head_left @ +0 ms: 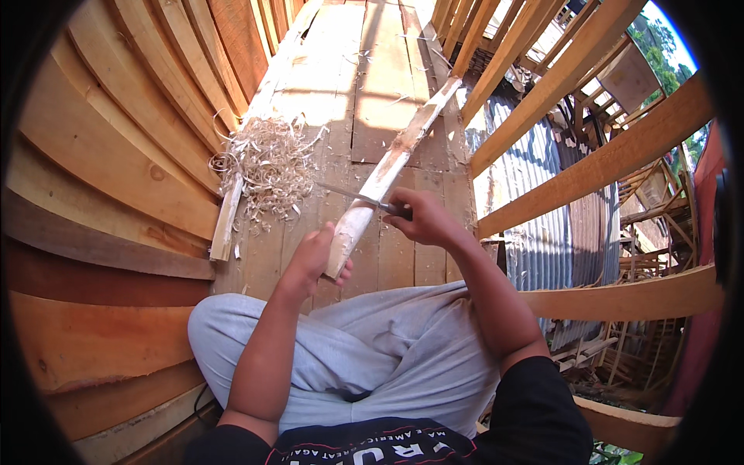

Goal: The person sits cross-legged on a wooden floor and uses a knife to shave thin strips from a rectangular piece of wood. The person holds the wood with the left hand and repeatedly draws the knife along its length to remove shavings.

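On a sunlit plank floor (387,101) inside a curved wooden hull, the left hand (314,260) grips a long pale wooden batten (387,167) at its near end, fingers wrapped around it. The right hand (422,221), fingers closed on a dark-handled knife (364,200), lays the blade across the batten; shaving appears underway, and the next stroke calls for a steady hold. Curled shavings (267,167) lie left.

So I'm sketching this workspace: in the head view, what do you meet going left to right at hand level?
Curved wall planks → pile of wood shavings → left hand → wooden stick → right hand → corrugated metal sheet
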`<state>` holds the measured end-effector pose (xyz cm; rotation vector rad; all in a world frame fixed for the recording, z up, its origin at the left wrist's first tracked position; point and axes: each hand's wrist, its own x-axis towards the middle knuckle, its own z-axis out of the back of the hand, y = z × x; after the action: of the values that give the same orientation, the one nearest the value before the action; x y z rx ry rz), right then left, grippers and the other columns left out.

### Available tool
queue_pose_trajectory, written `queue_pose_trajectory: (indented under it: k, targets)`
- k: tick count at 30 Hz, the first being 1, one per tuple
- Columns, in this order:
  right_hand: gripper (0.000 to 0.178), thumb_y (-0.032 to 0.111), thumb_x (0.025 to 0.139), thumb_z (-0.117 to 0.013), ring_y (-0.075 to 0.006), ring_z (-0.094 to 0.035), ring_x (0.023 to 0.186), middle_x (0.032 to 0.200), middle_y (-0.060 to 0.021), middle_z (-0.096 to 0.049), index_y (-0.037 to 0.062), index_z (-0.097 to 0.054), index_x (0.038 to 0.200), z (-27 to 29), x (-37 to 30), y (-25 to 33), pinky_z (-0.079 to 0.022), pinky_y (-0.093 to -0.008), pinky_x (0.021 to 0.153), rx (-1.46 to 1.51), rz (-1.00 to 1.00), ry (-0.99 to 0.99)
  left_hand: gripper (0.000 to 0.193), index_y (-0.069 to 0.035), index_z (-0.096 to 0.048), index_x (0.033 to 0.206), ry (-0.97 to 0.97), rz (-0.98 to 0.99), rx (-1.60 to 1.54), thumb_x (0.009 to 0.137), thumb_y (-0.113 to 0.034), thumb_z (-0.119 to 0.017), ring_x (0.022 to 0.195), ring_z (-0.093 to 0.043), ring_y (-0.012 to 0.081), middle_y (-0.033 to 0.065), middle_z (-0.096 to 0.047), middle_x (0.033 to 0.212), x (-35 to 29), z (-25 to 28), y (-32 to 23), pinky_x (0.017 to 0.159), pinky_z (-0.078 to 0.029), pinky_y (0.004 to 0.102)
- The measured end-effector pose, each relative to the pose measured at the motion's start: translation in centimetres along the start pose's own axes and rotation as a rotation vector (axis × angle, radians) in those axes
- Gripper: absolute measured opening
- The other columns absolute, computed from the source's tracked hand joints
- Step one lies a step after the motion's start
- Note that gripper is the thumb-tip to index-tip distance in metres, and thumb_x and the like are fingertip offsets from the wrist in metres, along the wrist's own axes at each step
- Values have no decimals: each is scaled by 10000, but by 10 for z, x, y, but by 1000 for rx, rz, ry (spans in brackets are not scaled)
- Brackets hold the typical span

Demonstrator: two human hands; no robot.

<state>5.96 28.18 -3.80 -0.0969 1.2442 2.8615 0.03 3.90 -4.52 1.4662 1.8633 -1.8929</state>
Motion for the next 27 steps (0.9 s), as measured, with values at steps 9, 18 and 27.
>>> queue_pose_trajectory:
  k: [9, 18, 27]
  targets:
    - [485, 375, 1029, -391, -312, -623, 726, 716, -171, -633, 0, -640, 849, -17, 6, 7, -469, -431, 693, -46, -166, 119, 515, 57, -581, 1090, 42, -73, -46, 1004, -400, -360, 621, -686, 246, 183, -673, 777, 0, 10, 0, 503, -562, 349]
    - [503, 365, 1037, -381, -313, -565, 612, 639, -167, -574, 2, -607, 772, -28, 7, -1, -438, -438, 625, -9, -133, -210, 646, 78, -504, 1253, 250, -122, -463, 970, -488, -376, 870, -696, 277, 207, -664, 1021, -24, 2, -23, 706, -579, 337]
    - [468, 295, 962, -431, -435, -588, 626, 656, -231, -604, -3, -596, 640, -56, 7, 11, -460, -542, 604, -375, 17, -396, 437, -17, -531, 1117, 141, -16, -266, 1035, -421, -385, 513, -561, 140, 85, -604, 734, -5, 10, -5, 423, -448, 248]
